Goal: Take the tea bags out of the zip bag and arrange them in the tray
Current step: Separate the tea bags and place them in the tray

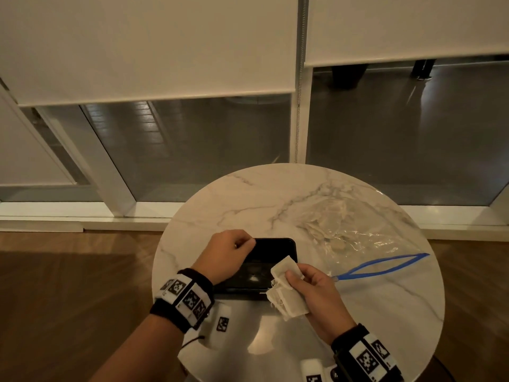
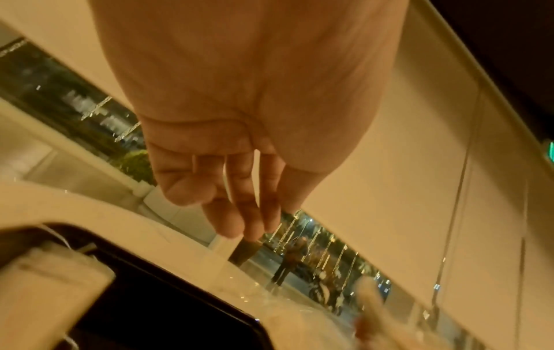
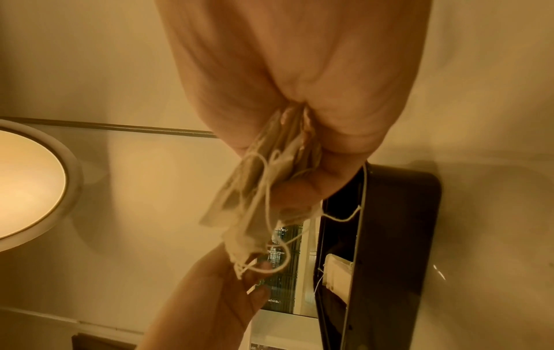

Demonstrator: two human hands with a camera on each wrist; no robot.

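While gripped in the right hand [image 1: 316, 290], tea bags [image 1: 286, 292] overhang the tray [image 1: 275, 249].

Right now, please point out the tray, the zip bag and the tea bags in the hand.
tray [image 1: 272, 250], head view, dark inner floor.
zip bag [image 1: 385, 267], head view, blue zip strip.
tea bags [image 1: 286, 297], head view, middle of bundle.

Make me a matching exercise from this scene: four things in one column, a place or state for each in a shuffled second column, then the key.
1. clear plastic zip bag with blue zipper
2. shallow black rectangular tray
3. bunch of pale paper tea bags
4. round white marble table

A. held in the right hand
B. lies open, right of the tray
C. stands before the window
D. under the left hand

Pairs: 1-B, 2-D, 3-A, 4-C
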